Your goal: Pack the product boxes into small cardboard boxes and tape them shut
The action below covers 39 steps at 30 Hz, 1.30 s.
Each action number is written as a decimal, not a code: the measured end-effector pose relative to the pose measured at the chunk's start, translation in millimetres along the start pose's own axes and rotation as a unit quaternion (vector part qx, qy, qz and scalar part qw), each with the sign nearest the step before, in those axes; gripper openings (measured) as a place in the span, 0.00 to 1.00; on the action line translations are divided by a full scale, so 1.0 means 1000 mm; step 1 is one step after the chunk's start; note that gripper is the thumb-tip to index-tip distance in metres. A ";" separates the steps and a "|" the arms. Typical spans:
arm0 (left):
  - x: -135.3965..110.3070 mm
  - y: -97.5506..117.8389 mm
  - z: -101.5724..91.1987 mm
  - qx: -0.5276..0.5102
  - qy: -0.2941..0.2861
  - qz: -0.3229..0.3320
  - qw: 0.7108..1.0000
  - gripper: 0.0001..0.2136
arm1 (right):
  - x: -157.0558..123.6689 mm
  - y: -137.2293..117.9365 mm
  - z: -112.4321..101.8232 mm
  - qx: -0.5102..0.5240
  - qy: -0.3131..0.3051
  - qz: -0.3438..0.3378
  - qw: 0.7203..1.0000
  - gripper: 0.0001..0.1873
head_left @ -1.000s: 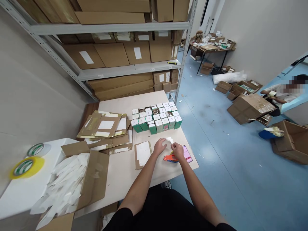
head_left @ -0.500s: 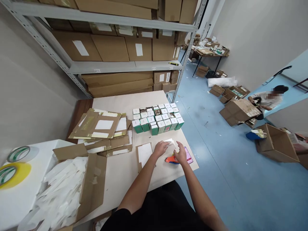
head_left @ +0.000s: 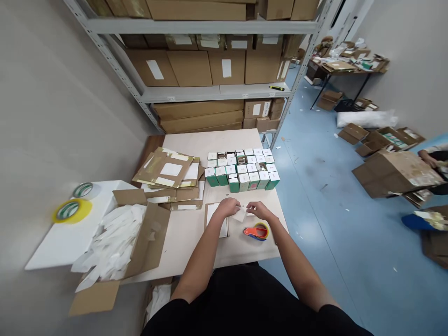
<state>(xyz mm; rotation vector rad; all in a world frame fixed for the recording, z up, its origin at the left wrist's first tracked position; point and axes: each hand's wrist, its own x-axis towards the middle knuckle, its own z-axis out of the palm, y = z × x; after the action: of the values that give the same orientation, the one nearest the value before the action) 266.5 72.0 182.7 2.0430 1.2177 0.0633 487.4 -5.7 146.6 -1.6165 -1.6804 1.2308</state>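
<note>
Both hands meet over the table at a small white slip of paper (head_left: 240, 214). My left hand (head_left: 229, 206) pinches its left side, and my right hand (head_left: 259, 210) pinches the right edge. Whether the slip is a label or plain paper I cannot tell. Just below my right hand lies an orange and blue tape dispenser (head_left: 256, 231) with a yellow roll. Under my left wrist is a flat piece of cardboard (head_left: 224, 229) bearing a white sheet. Beyond the hands stand rows of small white and green boxes (head_left: 241, 170), a few with open tops.
Flattened cartons (head_left: 168, 169) are piled on the left of the table. An open carton (head_left: 150, 238) of white paper strips stands nearer, beside tape rolls (head_left: 72, 210) on a white block. A shelf rack (head_left: 217, 92) rises behind. At right, a person's hand (head_left: 429, 158) shows by a large carton (head_left: 392, 175).
My view has swung right to left, so the table sits more central. My hands have come closer together on the white slip, and my right hand has moved away from the tape dispenser.
</note>
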 end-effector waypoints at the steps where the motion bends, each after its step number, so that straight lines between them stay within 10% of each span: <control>1: -0.003 0.002 -0.002 0.009 0.007 -0.015 1.000 0.01 | 0.003 0.004 -0.004 0.001 -0.008 0.000 1.000 0.09; 16: -0.058 -0.009 0.003 -0.148 0.261 -0.202 0.932 0.06 | 0.013 0.054 -0.017 0.029 0.134 0.041 0.990 0.15; 19: -0.062 -0.011 0.014 -0.290 0.295 -0.189 0.891 0.13 | 0.006 0.033 0.000 0.058 0.162 0.035 0.984 0.17; 27: -0.081 -0.022 0.017 -0.567 0.271 -0.079 0.774 0.23 | -0.014 -0.054 0.061 0.374 -0.037 0.029 0.926 0.29; 33: -0.108 -0.041 -0.007 -0.553 0.251 -0.002 0.794 0.16 | -0.025 -0.117 0.094 0.417 -0.150 0.068 0.894 0.39; 39: -0.123 -0.060 -0.027 -0.593 0.204 0.042 0.778 0.18 | -0.023 -0.149 0.130 0.421 -0.063 0.063 0.903 0.24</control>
<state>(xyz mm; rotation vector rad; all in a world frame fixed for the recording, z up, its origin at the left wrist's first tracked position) 144.6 8.4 204.0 0.9358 0.8981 1.0812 305.9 -45.2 218.6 -1.1120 -0.8710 1.8170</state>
